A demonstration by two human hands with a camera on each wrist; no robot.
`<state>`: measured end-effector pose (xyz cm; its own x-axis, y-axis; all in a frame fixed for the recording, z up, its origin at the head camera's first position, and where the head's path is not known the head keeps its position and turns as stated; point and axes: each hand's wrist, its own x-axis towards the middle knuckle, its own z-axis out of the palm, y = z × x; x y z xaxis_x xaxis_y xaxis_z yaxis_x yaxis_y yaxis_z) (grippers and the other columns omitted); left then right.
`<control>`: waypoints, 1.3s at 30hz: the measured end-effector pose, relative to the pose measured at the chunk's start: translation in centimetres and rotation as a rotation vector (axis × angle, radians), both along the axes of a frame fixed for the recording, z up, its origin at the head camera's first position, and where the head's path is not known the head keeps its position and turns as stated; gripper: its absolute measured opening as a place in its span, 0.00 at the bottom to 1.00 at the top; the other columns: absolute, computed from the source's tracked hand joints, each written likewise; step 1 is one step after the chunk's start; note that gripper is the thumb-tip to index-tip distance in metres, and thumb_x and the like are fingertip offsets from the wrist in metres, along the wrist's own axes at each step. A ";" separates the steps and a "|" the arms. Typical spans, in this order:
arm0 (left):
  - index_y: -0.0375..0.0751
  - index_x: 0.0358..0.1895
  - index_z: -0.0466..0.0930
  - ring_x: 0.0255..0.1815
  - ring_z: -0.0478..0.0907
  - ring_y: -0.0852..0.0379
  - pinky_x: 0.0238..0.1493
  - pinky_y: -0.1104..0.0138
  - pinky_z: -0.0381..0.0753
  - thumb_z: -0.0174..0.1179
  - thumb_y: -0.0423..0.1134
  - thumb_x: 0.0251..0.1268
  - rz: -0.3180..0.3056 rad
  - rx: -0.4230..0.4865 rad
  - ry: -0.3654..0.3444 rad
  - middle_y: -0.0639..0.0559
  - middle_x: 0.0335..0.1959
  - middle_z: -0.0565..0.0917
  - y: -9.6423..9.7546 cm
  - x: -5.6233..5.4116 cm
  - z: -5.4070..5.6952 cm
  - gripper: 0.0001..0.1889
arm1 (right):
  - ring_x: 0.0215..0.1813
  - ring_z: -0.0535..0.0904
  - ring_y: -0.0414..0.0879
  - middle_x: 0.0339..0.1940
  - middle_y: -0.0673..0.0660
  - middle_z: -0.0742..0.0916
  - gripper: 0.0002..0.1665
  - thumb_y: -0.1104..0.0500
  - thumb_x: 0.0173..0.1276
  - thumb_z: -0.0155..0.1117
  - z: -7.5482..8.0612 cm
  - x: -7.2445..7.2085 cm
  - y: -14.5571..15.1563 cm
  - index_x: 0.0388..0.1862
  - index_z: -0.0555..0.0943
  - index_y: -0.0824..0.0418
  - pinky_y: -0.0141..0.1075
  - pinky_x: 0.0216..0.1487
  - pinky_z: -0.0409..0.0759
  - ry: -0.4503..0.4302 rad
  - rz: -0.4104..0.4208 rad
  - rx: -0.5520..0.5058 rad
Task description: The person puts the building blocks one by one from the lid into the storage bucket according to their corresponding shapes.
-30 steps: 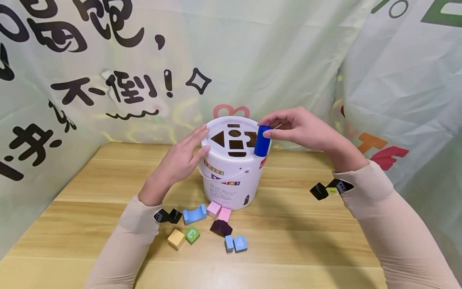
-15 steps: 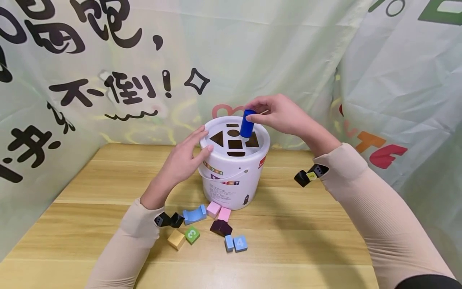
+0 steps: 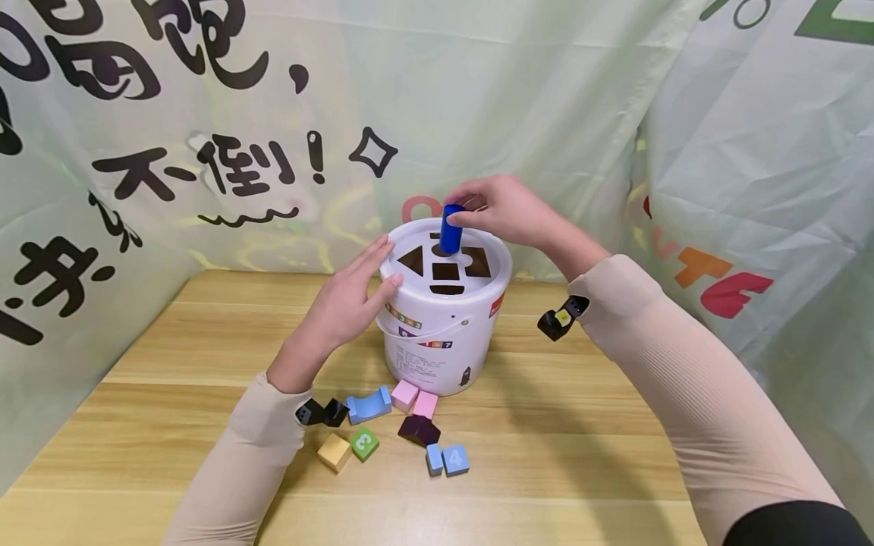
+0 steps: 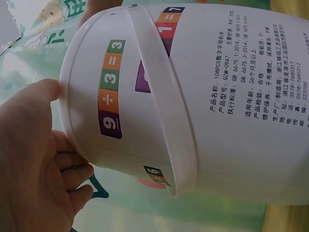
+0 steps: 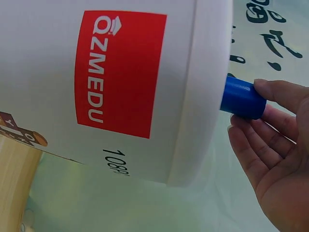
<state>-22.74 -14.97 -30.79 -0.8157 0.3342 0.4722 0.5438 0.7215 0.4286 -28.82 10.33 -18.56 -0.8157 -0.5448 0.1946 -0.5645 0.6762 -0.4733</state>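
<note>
Leftward across the lid (image 3: 495,273) since half a second ago, the right hand (image 3: 504,210) has carried the blue cylinder (image 3: 451,231) to the round hole; whether its lower end has entered cannot be told. Thumb and fingertips pinch it near the top. The left hand (image 3: 344,303), fingers loosely extended, rests against the rim of the white bucket (image 3: 437,356).

On the bucket, a red label (image 5: 120,75) reads "QZMEDU", with "108" printed beside it. A coloured strip (image 4: 111,89) shows "9 ÷ 3 = 3"; black print (image 4: 256,72) includes "108PCS", "QZM-0947" and "GB 6675". On the table, a green block (image 3: 365,444) bears a 3, a light-blue block (image 3: 455,460) a 4.

The cylinder is plain, glossy, deep blue, nearly upright.
</note>
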 end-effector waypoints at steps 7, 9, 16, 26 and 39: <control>0.41 0.77 0.55 0.77 0.49 0.48 0.73 0.49 0.54 0.39 0.60 0.77 0.034 -0.102 0.051 0.47 0.78 0.55 0.0 0.1 0.0 0.35 | 0.52 0.82 0.48 0.49 0.55 0.86 0.19 0.54 0.69 0.66 0.0 -0.8 -0.7 0.57 0.82 0.59 0.43 0.59 0.75 -0.029 0.028 0.024; 0.40 0.77 0.55 0.78 0.48 0.48 0.74 0.51 0.52 0.39 0.60 0.77 0.039 -0.119 0.062 0.46 0.77 0.56 0.0 0.1 0.0 0.35 | 0.52 0.82 0.48 0.49 0.55 0.87 0.19 0.55 0.69 0.66 -0.2 -1.0 -0.9 0.56 0.82 0.59 0.42 0.58 0.76 -0.037 0.046 0.032; 0.40 0.76 0.57 0.77 0.51 0.47 0.74 0.52 0.51 0.40 0.59 0.77 0.040 -0.121 0.059 0.47 0.77 0.56 -0.2 0.2 -0.1 0.34 | 0.51 0.82 0.47 0.47 0.55 0.87 0.19 0.55 0.68 0.67 -1.1 -1.5 -1.3 0.56 0.82 0.61 0.40 0.56 0.77 -0.069 0.083 0.086; 0.40 0.75 0.58 0.77 0.51 0.47 0.72 0.48 0.55 0.40 0.58 0.77 0.029 -0.099 0.070 0.46 0.77 0.57 -0.3 0.2 0.0 0.34 | 0.49 0.81 0.45 0.46 0.54 0.87 0.18 0.56 0.67 0.68 -1.9 -1.6 -1.4 0.53 0.83 0.61 0.39 0.54 0.78 -0.065 0.099 0.107; 0.39 0.75 0.59 0.77 0.51 0.47 0.71 0.46 0.57 0.40 0.59 0.77 0.018 -0.081 0.073 0.46 0.77 0.57 0.0 0.0 -0.1 0.34 | 0.52 0.82 0.49 0.48 0.56 0.87 0.16 0.58 0.68 0.66 -2.1 -0.3 0.2 0.52 0.82 0.61 0.43 0.54 0.78 -0.041 0.106 0.072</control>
<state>-22.69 -15.02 -30.91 -0.7866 0.3590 0.5024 0.5577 0.7622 0.3286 -29.15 10.51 -20.71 -0.7594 -0.6395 0.1195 -0.6156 0.6470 -0.4498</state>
